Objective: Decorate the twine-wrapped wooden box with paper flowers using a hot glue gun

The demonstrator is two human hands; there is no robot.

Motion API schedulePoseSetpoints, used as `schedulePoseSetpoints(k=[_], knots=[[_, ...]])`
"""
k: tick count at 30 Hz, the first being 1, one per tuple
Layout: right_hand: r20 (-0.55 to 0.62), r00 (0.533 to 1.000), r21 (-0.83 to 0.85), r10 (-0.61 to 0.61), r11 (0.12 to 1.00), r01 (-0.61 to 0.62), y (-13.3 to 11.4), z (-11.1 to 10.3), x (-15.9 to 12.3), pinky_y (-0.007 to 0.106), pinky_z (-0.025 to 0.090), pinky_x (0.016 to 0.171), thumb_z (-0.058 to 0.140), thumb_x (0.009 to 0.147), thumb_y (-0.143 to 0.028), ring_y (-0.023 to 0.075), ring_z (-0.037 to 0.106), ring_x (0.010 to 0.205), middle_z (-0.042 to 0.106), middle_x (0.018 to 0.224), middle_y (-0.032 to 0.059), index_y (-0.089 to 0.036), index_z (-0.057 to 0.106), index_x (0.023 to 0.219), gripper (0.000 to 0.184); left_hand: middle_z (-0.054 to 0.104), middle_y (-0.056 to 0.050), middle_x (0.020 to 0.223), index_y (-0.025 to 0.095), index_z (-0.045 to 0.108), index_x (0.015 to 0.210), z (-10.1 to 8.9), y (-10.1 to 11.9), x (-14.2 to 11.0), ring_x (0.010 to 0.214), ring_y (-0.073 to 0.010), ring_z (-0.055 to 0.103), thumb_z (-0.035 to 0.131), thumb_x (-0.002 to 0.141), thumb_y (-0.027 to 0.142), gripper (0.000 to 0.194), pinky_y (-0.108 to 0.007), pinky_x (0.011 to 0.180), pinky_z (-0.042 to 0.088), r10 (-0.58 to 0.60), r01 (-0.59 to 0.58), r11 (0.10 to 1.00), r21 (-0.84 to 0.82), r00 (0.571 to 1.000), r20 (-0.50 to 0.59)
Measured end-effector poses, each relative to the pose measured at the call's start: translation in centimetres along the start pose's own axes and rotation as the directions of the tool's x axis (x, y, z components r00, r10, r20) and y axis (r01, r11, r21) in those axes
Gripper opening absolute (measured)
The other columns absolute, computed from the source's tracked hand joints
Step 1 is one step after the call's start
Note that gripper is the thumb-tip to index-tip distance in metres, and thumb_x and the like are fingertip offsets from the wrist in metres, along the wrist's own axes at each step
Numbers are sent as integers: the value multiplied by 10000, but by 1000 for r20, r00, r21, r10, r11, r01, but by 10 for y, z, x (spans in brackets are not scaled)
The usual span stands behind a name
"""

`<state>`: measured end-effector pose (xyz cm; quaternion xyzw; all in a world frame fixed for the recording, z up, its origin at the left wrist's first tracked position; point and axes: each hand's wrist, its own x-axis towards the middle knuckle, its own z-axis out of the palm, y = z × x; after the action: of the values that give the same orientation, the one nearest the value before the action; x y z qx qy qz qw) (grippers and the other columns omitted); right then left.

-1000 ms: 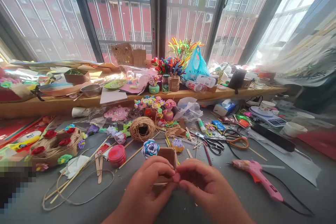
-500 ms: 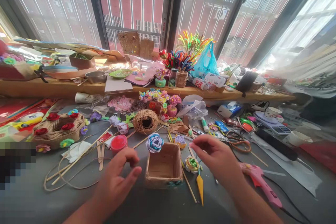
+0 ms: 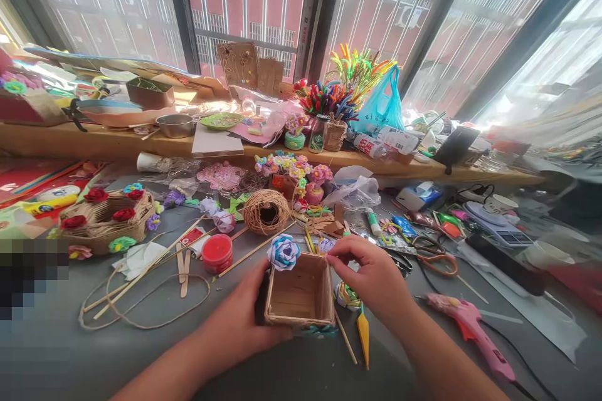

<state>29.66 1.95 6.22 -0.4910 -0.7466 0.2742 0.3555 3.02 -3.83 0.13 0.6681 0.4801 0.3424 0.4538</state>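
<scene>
A small square box wrapped in twine stands in front of me, its open top facing up. My left hand is wrapped round its left side, thumb at the front. A blue and white paper rose sits at the box's back left corner. At the back right corner, the thumb and forefinger of my right hand are pinched together; whatever is between them is too small to make out. Partly behind that hand lie a green and cream paper flower and a purple one. A yellow pointed piece lies to the right.
A pink glue gun with a cord and orange-handled scissors lie at right. Behind the box stand a twine ball and a red tub. Thin sticks and a twine loop lie left, near a flower-trimmed basket.
My left hand has moved right and taken hold of the box. My right hand has moved left to the box's back right corner. The view has shifted slightly.
</scene>
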Motion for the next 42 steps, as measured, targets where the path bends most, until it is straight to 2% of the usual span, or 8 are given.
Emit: schedulePoseSetpoints(k=[6,10,15,21,25,34,38,42], knots=[[9,1000,8,22,1000,-22,3,4,5,343,556,721,701,904,-335,233,697,830,765,919,70,-244,774,794,160,617,-116,1508,313,381,1551,1,2,1,1374,-381,610,961,667,325,1057,-530,1159,506,2,-2,1000,-12,1000,-25],[22,999,-8,48,999,-48,1,2,4,355,563,779,695,921,-378,240,714,877,777,943,61,-256,807,853,179,614,-112,1508,317,377,1550,0,2,2,1377,-373,607,949,691,343,1033,-516,1161,504,17,-17,1000,-10,1000,-18],[-4,996,78,93,993,-93,0,1,0,343,583,745,698,934,-451,249,735,873,790,937,67,-250,806,894,232,606,-128,1516,301,381,1550,0,3,2,1386,-389,597,953,692,389,1034,-537,1172,490,13,-14,1000,-2,1000,-8],[-27,999,-21,37,999,-37,-6,6,-1,350,580,736,691,931,-392,235,728,806,783,894,56,-256,795,904,173,597,-129,1532,297,376,1556,0,0,1,1395,-383,592,950,699,364,1034,-528,1173,489,4,-4,999,-32,1000,-3],[14,998,-63,69,996,-68,-3,6,3,353,567,713,689,923,-372,245,722,818,780,891,62,-258,795,848,172,589,-126,1534,307,376,1544,1,3,1,1398,-378,588,945,703,368,1018,-534,1164,501,5,-5,999,-35,1000,-17],[21,997,23,69,997,-69,0,1,0,380,551,837,629,985,-494,262,727,917,797,949,71,-259,795,867,311,645,-120,1473,310,403,1532,3,0,1,1328,-379,647,955,685,387,1014,-519,1128,533,40,-41,999,-21,998,-42],[-21,975,179,222,960,-214,2,5,-1,366,569,762,671,944,-560,263,742,848,819,902,69,-245,746,1025,334,638,-117,1484,308,413,1527,2,2,1,1345,-382,635,958,673,373,1015,-525,1143,516,25,-25,1000,1,998,-50],[7,983,145,184,972,-183,2,9,0,347,565,738,719,892,-546,264,732,861,808,928,75,-240,790,930,316,635,-121,1487,302,433,1511,2,4,1,1358,-387,624,962,666,350,998,-527,1140,516,9,-10,1000,-13,999,-43]])
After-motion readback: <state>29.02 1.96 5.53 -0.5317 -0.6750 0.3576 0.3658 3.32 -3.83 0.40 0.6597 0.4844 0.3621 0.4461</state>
